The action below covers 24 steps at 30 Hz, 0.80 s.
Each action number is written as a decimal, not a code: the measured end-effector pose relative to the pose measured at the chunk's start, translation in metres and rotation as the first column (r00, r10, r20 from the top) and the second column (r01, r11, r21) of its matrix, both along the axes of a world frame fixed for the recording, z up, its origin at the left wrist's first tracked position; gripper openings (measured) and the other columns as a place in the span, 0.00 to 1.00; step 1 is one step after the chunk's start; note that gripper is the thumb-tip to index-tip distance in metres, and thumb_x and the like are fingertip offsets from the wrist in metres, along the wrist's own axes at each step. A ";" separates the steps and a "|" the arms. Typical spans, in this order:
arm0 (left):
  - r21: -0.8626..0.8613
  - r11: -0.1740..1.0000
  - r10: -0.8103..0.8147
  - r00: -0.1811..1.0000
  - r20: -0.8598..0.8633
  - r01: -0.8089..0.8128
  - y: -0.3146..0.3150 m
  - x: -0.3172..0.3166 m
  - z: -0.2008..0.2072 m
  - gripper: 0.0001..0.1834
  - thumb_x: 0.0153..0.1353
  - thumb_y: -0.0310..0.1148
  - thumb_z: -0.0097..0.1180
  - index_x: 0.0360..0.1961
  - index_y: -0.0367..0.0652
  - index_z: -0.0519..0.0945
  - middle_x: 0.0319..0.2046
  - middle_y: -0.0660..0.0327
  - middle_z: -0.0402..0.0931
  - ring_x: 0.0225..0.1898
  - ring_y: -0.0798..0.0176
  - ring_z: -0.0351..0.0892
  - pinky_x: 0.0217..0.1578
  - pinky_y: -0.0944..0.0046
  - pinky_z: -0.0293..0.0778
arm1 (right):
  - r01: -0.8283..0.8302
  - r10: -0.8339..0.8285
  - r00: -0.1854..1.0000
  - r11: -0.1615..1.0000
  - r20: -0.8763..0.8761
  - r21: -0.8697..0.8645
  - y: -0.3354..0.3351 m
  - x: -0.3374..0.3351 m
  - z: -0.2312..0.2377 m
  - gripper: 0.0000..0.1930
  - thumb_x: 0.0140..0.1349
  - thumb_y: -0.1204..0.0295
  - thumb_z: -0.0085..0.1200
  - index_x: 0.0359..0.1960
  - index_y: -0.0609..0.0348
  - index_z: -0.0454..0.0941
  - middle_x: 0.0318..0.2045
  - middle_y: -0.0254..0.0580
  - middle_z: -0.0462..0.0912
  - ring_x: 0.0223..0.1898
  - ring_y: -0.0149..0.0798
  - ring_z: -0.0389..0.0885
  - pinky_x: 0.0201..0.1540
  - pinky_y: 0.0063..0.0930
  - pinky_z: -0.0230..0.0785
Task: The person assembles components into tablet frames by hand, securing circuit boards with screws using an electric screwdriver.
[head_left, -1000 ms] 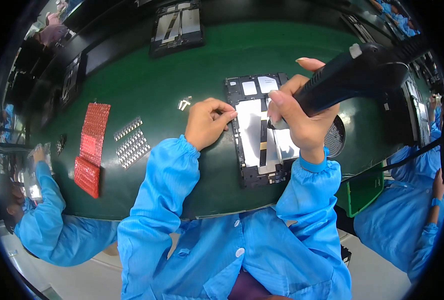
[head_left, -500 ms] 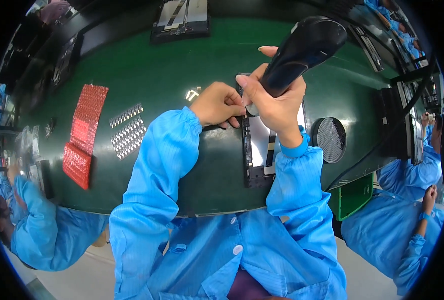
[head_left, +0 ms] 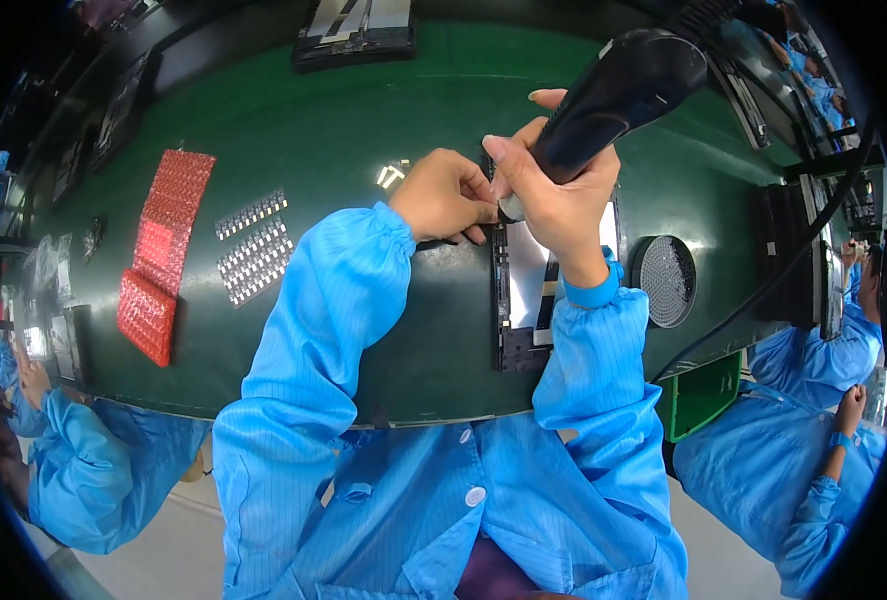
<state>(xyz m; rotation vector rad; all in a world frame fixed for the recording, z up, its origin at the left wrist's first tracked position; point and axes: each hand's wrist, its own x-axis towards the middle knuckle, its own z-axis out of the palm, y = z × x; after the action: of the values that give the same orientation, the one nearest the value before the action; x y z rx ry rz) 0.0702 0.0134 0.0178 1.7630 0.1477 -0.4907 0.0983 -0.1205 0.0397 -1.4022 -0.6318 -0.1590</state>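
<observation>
Over one tabletop (head_left: 429,340), right hand (head_left: 564,200) clasps one black tool (head_left: 624,95); whether left hand (head_left: 446,197) grips anything, I cannot tell.

Red bubble wrap (head_left: 172,215) lies on the left of a green bench top (head_left: 394,120), its near end a thicker pad, while just to its right we see sheets (head_left: 254,265) lined with rows of small pale pieces. At right we find a round disc (head_left: 666,280) with a dotted face and, lower down, a green crate (head_left: 709,395). A dark-framed panel (head_left: 354,50) sits far back. Blue-clad co-workers flank us, one at left (head_left: 84,470), another at right (head_left: 764,470).
</observation>
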 end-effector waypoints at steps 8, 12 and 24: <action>-0.030 1.000 0.001 0.998 0.064 0.001 0.005 -0.002 -0.012 0.03 0.51 0.25 0.60 0.25 0.35 0.80 0.23 0.56 0.80 0.22 0.67 0.81 0.18 0.71 0.74 | -0.073 0.074 0.997 0.997 -0.030 0.036 0.007 -0.014 -0.004 0.21 0.51 0.86 0.58 0.47 0.67 0.64 0.20 0.37 0.76 0.21 0.26 0.75 0.25 0.19 0.66; 0.295 0.952 -0.086 0.862 0.500 -0.076 0.033 0.005 0.005 0.05 0.46 0.27 0.63 0.25 0.37 0.82 0.24 0.54 0.80 0.26 0.61 0.82 0.27 0.64 0.76 | -0.023 0.023 1.000 1.000 -0.003 0.014 0.004 -0.018 -0.002 0.21 0.51 0.88 0.57 0.46 0.67 0.65 0.21 0.39 0.75 0.20 0.27 0.74 0.24 0.20 0.67; 0.565 0.818 -0.121 0.928 0.352 -0.108 0.081 -0.001 0.023 0.11 0.41 0.26 0.66 0.29 0.36 0.82 0.26 0.52 0.80 0.32 0.56 0.81 0.36 0.62 0.75 | 0.132 -0.147 0.987 0.972 0.067 0.193 -0.047 -0.015 0.025 0.25 0.51 0.86 0.57 0.52 0.67 0.63 0.18 0.36 0.75 0.18 0.27 0.74 0.22 0.19 0.66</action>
<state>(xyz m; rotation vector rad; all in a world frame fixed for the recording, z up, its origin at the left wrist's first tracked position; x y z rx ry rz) 0.0692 0.0939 0.0409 2.4272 0.0158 -0.0956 0.0829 -0.1672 0.0645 -1.2612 -0.5692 -0.3798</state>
